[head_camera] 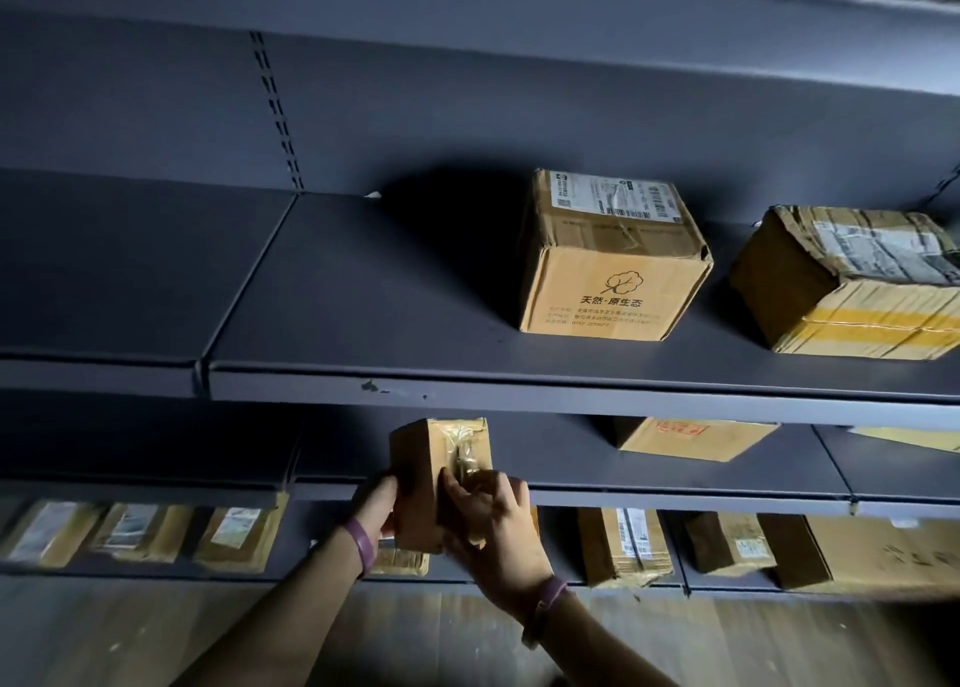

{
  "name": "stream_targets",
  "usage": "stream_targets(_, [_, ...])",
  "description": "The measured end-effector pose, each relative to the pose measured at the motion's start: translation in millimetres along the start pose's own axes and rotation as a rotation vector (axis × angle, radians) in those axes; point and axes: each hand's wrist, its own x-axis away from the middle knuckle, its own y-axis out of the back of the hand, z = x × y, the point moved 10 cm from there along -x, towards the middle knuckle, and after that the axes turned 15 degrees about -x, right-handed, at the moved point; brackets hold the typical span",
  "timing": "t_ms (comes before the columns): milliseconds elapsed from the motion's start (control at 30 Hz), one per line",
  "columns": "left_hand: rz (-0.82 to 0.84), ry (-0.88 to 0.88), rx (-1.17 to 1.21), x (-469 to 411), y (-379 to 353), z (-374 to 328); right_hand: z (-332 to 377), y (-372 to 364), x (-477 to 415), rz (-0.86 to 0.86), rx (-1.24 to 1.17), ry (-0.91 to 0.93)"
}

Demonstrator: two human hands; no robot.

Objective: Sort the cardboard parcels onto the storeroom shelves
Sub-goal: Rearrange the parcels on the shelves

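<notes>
Cardboard parcel (415, 484), small, stiff, probably light; left hand (375, 504) and right hand (491, 517) fingers clamped on opposite sides.

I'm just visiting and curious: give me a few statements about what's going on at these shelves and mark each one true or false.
1. Both hands hold the small parcel: the left hand and the right hand. True.
2. The tree-logo box lies on the floor. False: it stands on the upper shelf.
3. A tape-wrapped box sits to the right of the tree-logo box. True.
4. The bottom shelf holds no parcels. False: several stand along it.
5. Both wrists are bare. False: each wears a purple band.
</notes>
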Motion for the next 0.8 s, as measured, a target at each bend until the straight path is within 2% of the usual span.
stream_targets(100, [0.0,0.012,0.015,2.9,2.2,8.8,3.7,-5.2,9.9,-0.012,-0.05,0.013])
stream_targets(200, [-0.037,-0.019,0.005,11.1,7.7,6.4,0.2,1.6,15.9,-0.09,-0.253,-0.014])
stream_targets(333, [-0.077,-0.126,-0.011,24.7,17.2,-8.2,-29.4,21.0,18.7,-0.271,-0.537,-0.222])
stream_targets(467, [-0.038,-0.21,0.012,44.5,16.8,-21.2,-65.6,30.3,23.2,-0.376,-0.748,-0.388])
stream_targets(600, [0.024,-0.455,-0.152,71.7,9.8,-42.8,-94.4,21.6,31.8,-0.419,-0.848,-0.531])
stream_targets(700, [0.115,-0.582,-0.185,87.1,-4.3,-48.1,-109.1,5.7,41.7,-0.416,-0.947,-0.658])
stream_targets(800, [0.172,-0.663,-0.277,95.4,-16.0,-46.3,-113.9,1.8,50.2,-0.404,-0.947,-0.697])
